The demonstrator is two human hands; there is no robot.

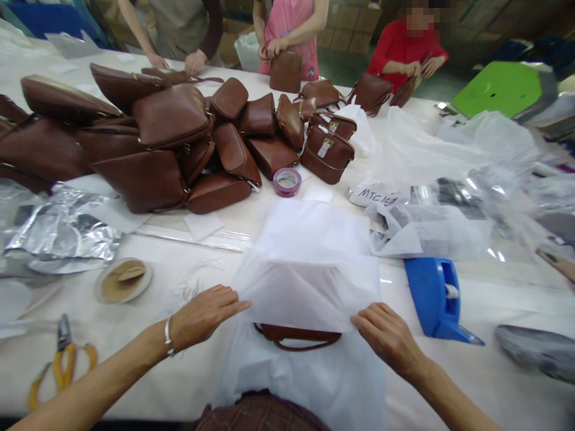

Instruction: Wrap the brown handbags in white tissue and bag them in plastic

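Note:
A sheet of thin white wrapping paper (305, 293) is drawn over a brown handbag (296, 335), whose shape shows faintly through it. The bag's edge and looped handle stick out below the sheet, towards me. My left hand (202, 317) pinches the sheet's near left corner, index finger stretched along it. At the near right corner, my right hand (389, 338) is closed on the same sheet. More white sheeting (287, 374) lies beneath the bag.
Many brown bags (171, 117) are heaped at the back left. Around me are purple tape (287, 182), a blue tape dispenser (433, 296), yellow-handled pliers (65, 359), a round dish (123, 281) and clear plastic (449, 143). Co-workers (291, 36) handle bags across the table.

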